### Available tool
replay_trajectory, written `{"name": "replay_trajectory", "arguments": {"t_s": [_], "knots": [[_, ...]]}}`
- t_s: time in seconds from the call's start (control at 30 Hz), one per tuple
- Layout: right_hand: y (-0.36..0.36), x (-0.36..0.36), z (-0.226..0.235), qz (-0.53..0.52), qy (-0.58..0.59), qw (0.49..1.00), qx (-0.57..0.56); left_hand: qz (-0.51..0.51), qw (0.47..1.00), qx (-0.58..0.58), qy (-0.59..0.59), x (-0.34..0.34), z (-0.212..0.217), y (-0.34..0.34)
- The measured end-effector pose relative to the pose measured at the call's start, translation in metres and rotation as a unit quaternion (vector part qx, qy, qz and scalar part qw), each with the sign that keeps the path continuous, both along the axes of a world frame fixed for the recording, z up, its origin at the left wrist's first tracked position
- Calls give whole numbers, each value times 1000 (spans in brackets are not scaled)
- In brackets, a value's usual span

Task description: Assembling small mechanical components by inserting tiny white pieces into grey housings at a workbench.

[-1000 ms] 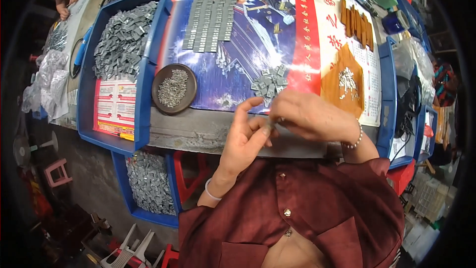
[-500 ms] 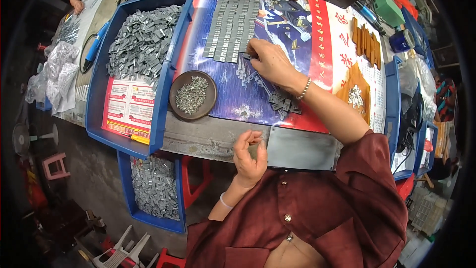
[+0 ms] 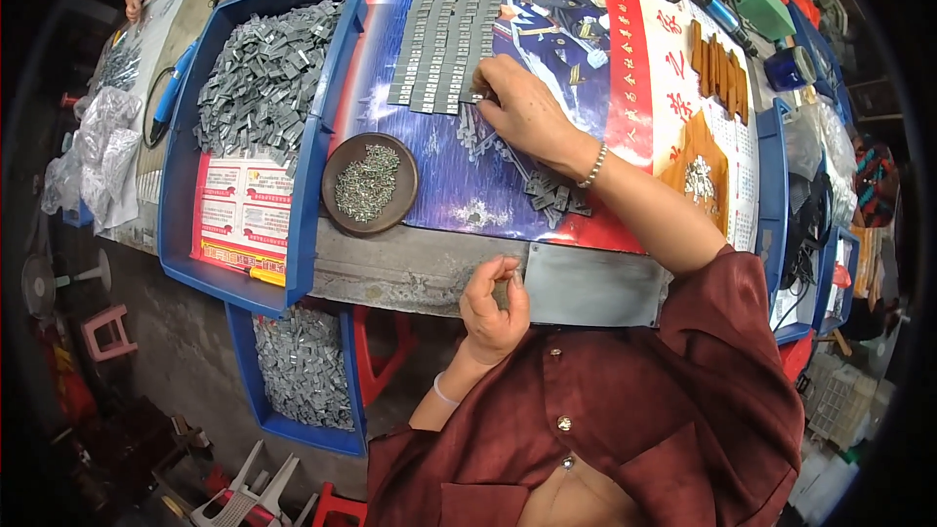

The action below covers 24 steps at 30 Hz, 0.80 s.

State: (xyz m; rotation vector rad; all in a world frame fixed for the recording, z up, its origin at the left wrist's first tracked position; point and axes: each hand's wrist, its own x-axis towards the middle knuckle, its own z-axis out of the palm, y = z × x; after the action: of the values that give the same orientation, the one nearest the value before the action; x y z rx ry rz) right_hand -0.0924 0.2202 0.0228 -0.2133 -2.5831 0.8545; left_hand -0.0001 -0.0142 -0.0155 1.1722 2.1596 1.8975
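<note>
Far left, a deep blue plastic bin holds a heap of grey metal clips. Next along, a round brown dish of tiny screws. At the bench edge the left hand hovers, thumb and forefinger pinched on something too small to make out. Rightwards, the right hand reaches out, fingertips closed on a clip at the corner of the neat grey rows of laid-out pieces. This looks like the placing step; next, line the piece squarely with its row.

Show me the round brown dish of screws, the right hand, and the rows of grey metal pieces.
round brown dish (image 3: pixel 337 207), head view, left rim
right hand (image 3: pixel 522 112), head view, back of hand
rows of grey metal pieces (image 3: pixel 439 39), head view, middle rows
</note>
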Motion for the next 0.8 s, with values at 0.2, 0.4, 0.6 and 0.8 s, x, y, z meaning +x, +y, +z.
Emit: {"name": "replay_trajectory", "arguments": {"t_s": [0.2, 0.4, 0.6, 0.8], "knots": [[4, 65, 46, -24, 27, 997, -75, 12, 1000, 5, -9, 0, 0, 0], [19, 137, 50, -90, -105, 987, -86, 6, 999, -38, 3, -4, 9, 1], [27, 143, 29, -4, -72, 997, 31, 22, 997, -54, -44, -3, 16, 3], [27, 134, 22, 62, -94, 984, 134, 16, 995, -63, -77, 0, 15, 3]]}}
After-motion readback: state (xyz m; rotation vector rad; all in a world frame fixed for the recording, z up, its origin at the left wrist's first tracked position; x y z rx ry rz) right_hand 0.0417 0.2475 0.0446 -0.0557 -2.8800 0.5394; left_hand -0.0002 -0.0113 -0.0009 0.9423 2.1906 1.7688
